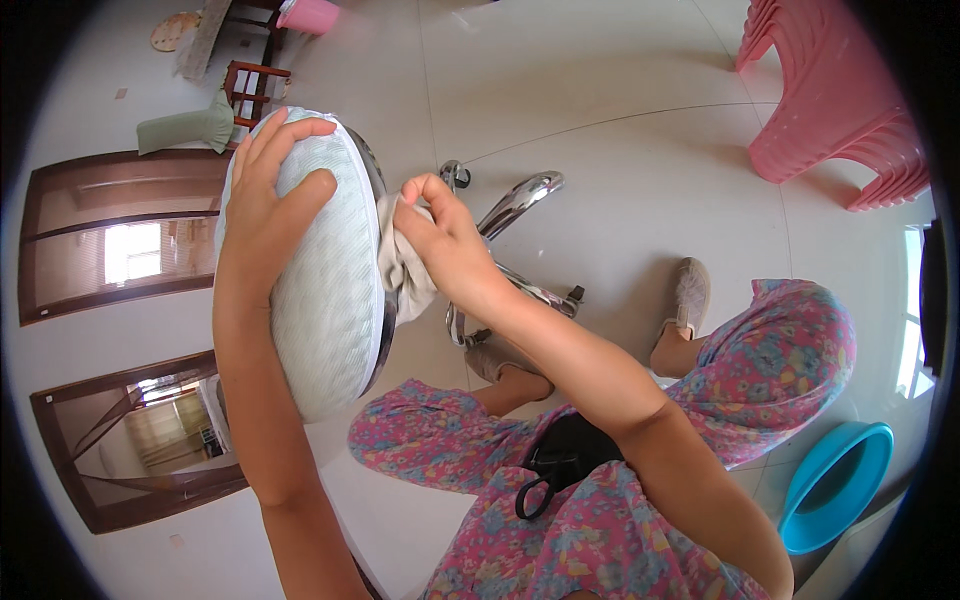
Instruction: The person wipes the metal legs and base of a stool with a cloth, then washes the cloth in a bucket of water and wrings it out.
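Note:
A round stool seat with a pale green ribbed fabric cover [322, 285] and white piping stands tilted before me. My left hand [274, 176] lies on the cover, fingers spread near its upper edge. At the seat's dark rim, my right hand [450, 236] pinches a crumpled beige cloth [409, 281], which hangs against the side of the seat below the fingers. Chrome legs [521, 202] with casters show beyond my right hand. Part of the seat's underside is hidden by the cloth and my right hand.
Stacked pink plastic stools [825, 97] stand on the tiled floor [600, 150] at upper right. A blue basin [799, 517] is at lower right. A pink bucket [309, 16] and a wooden chair with a green cover [187, 127] are at upper left. My shoe [686, 292] rests near the stool.

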Motion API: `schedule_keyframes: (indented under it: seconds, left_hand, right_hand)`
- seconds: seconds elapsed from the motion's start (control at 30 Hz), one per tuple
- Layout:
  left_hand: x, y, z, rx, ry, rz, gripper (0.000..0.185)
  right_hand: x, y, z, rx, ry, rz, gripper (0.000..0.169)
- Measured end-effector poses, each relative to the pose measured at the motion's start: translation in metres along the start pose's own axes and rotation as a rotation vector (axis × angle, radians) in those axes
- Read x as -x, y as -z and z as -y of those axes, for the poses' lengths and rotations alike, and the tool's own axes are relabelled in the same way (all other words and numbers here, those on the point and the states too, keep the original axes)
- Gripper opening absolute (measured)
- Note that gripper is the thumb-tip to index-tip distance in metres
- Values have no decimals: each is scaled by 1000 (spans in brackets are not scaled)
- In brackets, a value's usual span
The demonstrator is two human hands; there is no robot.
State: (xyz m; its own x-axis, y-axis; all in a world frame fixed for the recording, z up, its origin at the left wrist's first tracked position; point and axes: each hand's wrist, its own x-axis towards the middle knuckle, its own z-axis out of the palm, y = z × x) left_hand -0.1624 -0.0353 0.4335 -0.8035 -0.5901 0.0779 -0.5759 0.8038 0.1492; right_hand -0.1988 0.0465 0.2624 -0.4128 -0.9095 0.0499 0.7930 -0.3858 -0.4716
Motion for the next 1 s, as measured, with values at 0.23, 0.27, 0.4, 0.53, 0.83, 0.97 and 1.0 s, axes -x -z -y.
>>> schedule_keyframes:
  seconds: [0.23, 0.27, 0.4, 0.53, 0.83, 0.97, 1.0]
  left_hand:
    - [4, 1, 3, -25, 5, -1, 40]
    - [4, 1, 2, -18, 3, 1, 39]
    - [6, -1, 2, -26, 0, -15, 39]
    - [4, -2, -4, -13, -48, -5, 37]
    - [3, -5, 1, -100, -27, -39, 36]
    - [7, -6, 0, -136, -101, -31, 37]
    - [6, -8, 1, -138, -125, -30, 37]
  right_hand:
    - [0, 13, 12, -145, -135, 118, 32]
    - [0, 12, 3, -136, -55, 144, 35]
    - [-5, -8, 6, -160, 16, -10, 28]
    - [-31, -12, 5, 39, -8, -209, 21]
    - [1, -7, 8, -233, -58, -9, 20]
    - [-5, -1, 3, -67, -48, -11, 21]
    - [-15, 1, 0, -53, -82, -37, 22]
